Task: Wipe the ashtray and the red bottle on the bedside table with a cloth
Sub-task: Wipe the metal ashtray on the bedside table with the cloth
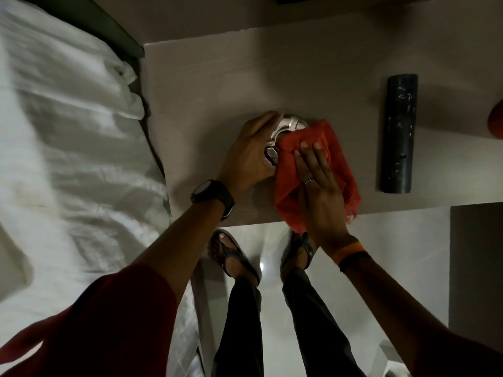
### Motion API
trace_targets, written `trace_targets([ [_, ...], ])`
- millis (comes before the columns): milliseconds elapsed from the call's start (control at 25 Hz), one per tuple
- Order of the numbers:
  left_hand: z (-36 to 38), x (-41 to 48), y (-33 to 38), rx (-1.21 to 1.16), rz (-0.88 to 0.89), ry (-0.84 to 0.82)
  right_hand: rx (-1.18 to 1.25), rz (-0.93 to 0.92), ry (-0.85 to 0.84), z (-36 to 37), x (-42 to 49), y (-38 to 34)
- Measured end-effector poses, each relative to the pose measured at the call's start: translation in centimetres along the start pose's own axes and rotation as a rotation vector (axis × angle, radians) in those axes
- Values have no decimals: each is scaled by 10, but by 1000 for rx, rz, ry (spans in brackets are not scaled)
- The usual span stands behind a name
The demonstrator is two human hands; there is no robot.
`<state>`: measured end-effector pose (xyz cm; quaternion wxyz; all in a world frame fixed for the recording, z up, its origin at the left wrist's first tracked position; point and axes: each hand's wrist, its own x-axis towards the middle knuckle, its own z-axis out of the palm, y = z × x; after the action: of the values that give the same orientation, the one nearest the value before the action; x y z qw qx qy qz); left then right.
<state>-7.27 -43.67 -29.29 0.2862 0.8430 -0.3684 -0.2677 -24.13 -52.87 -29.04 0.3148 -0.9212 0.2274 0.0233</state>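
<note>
A shiny metal ashtray (289, 127) sits on the beige bedside table (206, 85), near its front edge. My left hand (250, 153) curls around the ashtray's left side and holds it. My right hand (317, 186) presses a red-orange cloth (337, 161) flat onto the ashtray's right half, fingers stretched out. The cloth covers that half and hangs over the table's front edge. A sliver of the red bottle (496, 123) shows at the right border of the view.
A black remote control (398, 133) lies lengthwise on the table to the right of the cloth. A bed with white sheets (68, 148) stands against the table's left side. A dark panel (476, 262) is at the right, below the table. My sandalled feet (234, 254) stand on the pale floor.
</note>
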Motion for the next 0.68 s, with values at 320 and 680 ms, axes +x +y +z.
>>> trace_targets([
  [320,1,0,-5,-61,-8,-14,119,70,65,8,-5,-3],
  [680,20,-75,15,4,-185,152,244,35,-49,-22,36,25],
])
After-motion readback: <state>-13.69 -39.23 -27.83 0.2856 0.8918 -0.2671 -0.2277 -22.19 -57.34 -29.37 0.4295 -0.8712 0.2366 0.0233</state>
